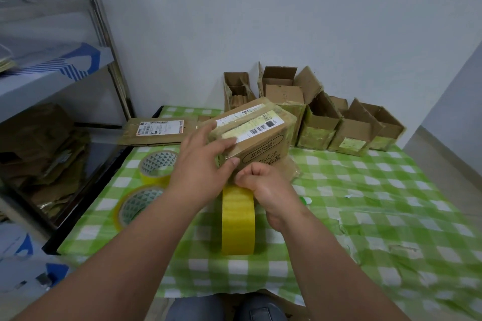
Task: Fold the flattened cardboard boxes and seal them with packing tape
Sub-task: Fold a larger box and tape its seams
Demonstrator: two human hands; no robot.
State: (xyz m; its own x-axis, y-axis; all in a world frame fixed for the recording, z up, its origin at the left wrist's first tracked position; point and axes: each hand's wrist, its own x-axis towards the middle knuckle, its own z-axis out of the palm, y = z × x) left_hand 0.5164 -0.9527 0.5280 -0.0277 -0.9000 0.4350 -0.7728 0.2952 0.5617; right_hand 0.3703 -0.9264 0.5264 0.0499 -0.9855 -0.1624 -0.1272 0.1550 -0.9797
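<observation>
A folded cardboard box (263, 135) with white shipping labels sits tilted at the table's middle. My left hand (206, 164) lies flat on its near top edge, fingers spread over the flap seam. Just below the box's near face, my right hand (266, 185) is curled around a yellow tape roll (238, 221) that stands on edge. The strip between roll and box is hidden by my fingers. Two more yellow tape rolls (156, 164) (138, 203) lie flat to the left.
Several open folded boxes (320, 125) stand in a row at the back right. A flattened box (156, 130) lies at the back left. The green checked tablecloth (378, 216) covers the table. A metal shelf (52, 81) with crushed cardboard stands on the left.
</observation>
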